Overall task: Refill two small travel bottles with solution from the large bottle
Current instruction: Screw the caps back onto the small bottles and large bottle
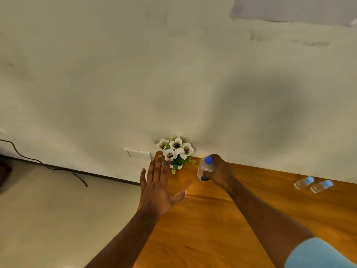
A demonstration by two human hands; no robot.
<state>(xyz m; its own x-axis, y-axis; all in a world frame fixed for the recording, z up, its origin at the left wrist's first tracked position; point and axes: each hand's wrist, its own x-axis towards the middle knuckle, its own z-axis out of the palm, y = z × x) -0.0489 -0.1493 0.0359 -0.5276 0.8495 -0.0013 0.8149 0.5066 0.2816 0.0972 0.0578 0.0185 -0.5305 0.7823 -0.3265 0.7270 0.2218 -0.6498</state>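
The large clear bottle [206,167] with a blue cap stands near the back of the wooden table [222,225], close to the wall. My right hand [220,172] is wrapped around its body from the right. My left hand [157,187] hovers flat over the table's left edge, fingers spread, holding nothing. Two small clear travel bottles [303,182] [321,186] with light blue caps sit side by side at the far right of the table, well away from both hands.
A small white pot of white artificial flowers [176,149] stands at the table's back left corner, just beyond my left fingertips. A wall socket plate [137,153] is on the wall beside it. A dark cable [48,167] trails across the floor on the left.
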